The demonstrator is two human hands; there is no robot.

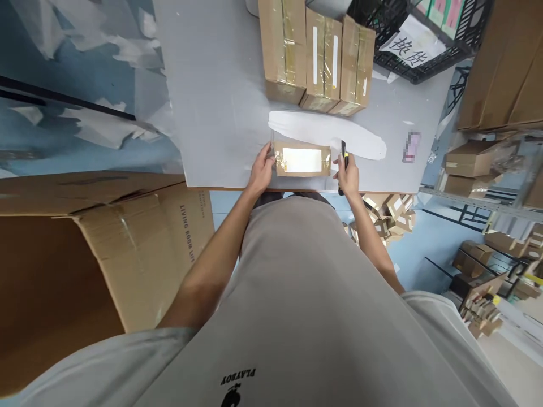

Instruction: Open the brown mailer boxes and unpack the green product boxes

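Note:
A small brown cardboard box [302, 160] wrapped in clear tape, with a white label on top, lies near the front edge of the grey table [212, 102]. My left hand [262, 169] presses against the box's left end, fingers curled on it. My right hand [348, 174] is at the box's right end, closed round a black and yellow utility knife [343, 154] that points away from me.
Three taped cardboard boxes [318, 56] stand side by side at the table's far side. A black crate [428, 39] with a paper sign sits at the back right. A large open carton [85, 254] stands left of me. Shelves with small boxes [479, 164] are on the right.

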